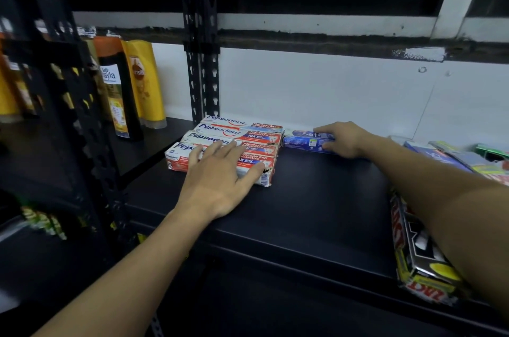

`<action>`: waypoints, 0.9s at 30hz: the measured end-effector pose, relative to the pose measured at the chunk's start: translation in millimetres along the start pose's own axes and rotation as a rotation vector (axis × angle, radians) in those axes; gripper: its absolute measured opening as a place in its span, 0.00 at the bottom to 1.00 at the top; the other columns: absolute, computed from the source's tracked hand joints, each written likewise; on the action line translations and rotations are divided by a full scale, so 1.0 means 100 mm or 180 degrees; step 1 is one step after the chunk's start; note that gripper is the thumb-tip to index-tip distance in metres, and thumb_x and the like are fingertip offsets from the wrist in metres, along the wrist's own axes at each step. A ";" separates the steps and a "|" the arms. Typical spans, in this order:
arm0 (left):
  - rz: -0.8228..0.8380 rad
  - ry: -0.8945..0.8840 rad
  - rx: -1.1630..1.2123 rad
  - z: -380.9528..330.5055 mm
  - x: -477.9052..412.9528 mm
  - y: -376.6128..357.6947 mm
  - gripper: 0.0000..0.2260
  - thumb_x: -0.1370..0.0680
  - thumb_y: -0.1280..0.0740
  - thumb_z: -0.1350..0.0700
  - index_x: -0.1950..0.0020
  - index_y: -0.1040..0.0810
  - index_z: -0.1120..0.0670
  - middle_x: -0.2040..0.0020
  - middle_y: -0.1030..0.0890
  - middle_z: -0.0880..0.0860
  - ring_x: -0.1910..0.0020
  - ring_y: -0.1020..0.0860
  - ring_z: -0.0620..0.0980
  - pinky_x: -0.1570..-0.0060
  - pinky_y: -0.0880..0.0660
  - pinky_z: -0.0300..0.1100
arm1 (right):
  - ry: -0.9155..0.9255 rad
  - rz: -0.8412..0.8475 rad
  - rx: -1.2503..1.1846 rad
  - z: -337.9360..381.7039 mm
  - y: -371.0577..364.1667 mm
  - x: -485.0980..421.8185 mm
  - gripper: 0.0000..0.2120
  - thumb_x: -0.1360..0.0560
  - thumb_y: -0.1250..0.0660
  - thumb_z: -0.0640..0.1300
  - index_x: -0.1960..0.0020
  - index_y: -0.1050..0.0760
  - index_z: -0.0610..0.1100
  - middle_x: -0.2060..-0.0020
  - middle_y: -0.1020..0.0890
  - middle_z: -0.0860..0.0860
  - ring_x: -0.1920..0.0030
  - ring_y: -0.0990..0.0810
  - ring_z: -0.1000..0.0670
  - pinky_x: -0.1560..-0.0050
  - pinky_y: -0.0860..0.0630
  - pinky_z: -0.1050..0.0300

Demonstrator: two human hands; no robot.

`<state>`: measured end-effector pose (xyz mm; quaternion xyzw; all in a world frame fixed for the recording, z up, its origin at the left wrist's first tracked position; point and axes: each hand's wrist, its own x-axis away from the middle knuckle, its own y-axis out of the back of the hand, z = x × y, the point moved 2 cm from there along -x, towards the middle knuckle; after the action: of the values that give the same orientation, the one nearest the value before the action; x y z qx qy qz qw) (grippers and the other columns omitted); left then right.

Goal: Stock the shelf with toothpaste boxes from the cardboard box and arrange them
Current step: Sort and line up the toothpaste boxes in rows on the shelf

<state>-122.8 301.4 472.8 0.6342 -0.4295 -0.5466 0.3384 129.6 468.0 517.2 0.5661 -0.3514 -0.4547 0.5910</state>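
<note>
Black shelf (316, 193): 4 Pepsodent boxes (228, 143) lined up, my left hand (220, 179) flat on them; right hand (341, 138) gripping blue box (305, 141). More to stock, I reckon.

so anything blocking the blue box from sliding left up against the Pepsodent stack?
Nothing visible. The right hand has its grip on the blue box, which already lies close beside the right end of the Pepsodent stack; only a narrow strip of bare black shelf shows between them. The left hand lies flat on the stack's front box.
</note>
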 end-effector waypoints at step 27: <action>-0.0441 -0.0300 0.0086 -0.02 0.07 0.10 0.34 0.24 0.51 0.30 0.27 0.31 0.50 0.28 0.27 0.51 0.24 0.38 0.52 0.26 0.50 0.54 | -0.0596 -0.0716 0.0073 -0.24 0.90 2.18 0.27 0.23 0.34 0.57 0.27 0.32 0.50 0.29 0.28 0.48 0.32 0.29 0.44 0.34 0.33 0.54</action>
<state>-122.1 290.9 479.0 0.6405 -0.4073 -0.5922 0.2706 238.5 267.7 581.9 0.5638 -0.3445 -0.5648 0.4944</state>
